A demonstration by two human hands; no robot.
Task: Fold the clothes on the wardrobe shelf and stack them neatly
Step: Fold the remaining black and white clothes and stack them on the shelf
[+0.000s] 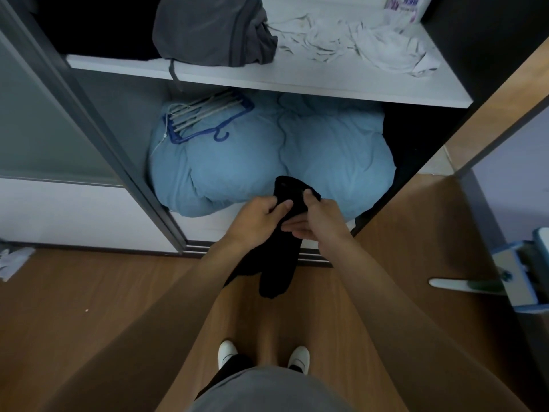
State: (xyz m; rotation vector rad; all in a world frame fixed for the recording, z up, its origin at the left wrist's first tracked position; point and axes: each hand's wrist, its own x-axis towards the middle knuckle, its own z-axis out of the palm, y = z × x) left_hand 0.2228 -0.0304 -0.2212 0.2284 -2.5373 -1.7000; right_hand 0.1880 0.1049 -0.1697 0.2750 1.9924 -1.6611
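Note:
I hold a black garment [282, 263] in front of the wardrobe, its lower part hanging down toward the floor. My left hand [258, 218] grips its upper left side with curled fingers. My right hand [315, 218] pinches the upper right side, thumb on top. On the white wardrobe shelf [267, 81] above lie a crumpled dark grey garment [211, 31] at the left and a rumpled white garment [362, 43] at the right.
Below the shelf a bulky light blue duvet [267, 156] fills the wardrobe bottom, with a blue hanger and several grey ones [205, 117] on it. A sliding door frame [89, 123] stands at the left, a wooden door [487, 123] at the right. Wood floor [89, 307] lies underfoot.

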